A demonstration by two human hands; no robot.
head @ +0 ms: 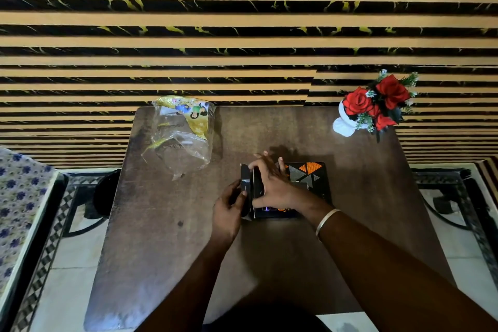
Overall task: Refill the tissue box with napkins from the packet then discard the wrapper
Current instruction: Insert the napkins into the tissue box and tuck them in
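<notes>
Nearest: left hand (pixel 229 205) grips the end flap (pixel 245 174) of the tissue box (pixel 310 172), whose long axis runs left-right on the bench (pixel 161 237). The right hand (pixel 269 183) is spread flat on the box top. Farthest: empty wrapper (pixel 183 132), beyond-left, probably the left hand's reach.

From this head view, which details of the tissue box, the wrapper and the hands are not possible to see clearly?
1. Inside of the tissue box, head view: hidden by the right hand and dark card; napkins cannot be confirmed.
2. Left hand: its fingers lie mostly behind the end flap it holds.
3. Wrapper print: too small to read.
4. Box front lettering: partly covered by the right wrist, blurred.
</notes>
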